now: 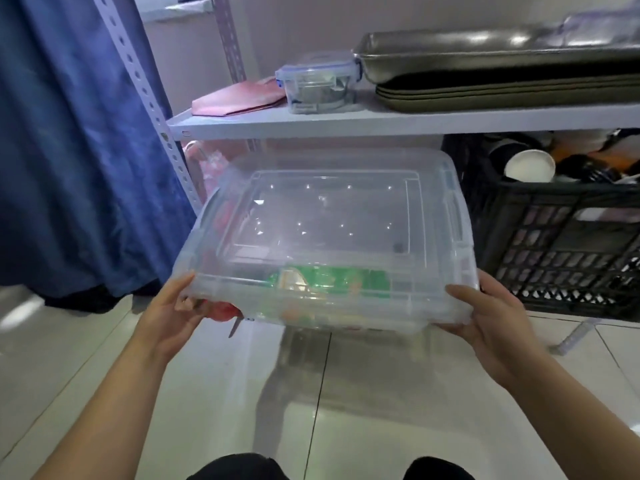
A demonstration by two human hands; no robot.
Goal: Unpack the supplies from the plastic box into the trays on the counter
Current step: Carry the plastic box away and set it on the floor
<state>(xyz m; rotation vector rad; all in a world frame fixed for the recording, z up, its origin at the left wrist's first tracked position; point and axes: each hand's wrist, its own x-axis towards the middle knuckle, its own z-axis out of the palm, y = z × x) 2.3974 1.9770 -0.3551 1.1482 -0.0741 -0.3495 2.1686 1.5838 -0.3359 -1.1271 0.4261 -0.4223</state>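
Note:
A large clear plastic box [329,230] with its lid on hangs above the tiled floor, in front of a low shelf. My left hand [173,313] grips its near left corner, thumb on the lid edge and fingers underneath. My right hand [485,320] grips the near right corner the same way. Through the front wall I see green packaging [332,280] and something red [223,311] at the lower left. Dark metal trays [485,64] lie stacked on the shelf at the upper right.
A white metal shelf [311,123] holds a small clip-lid container [317,83] and a pink pouch [239,98]. A black crate [561,251] with cups stands under the shelf at the right. A blue curtain [76,150] hangs at the left.

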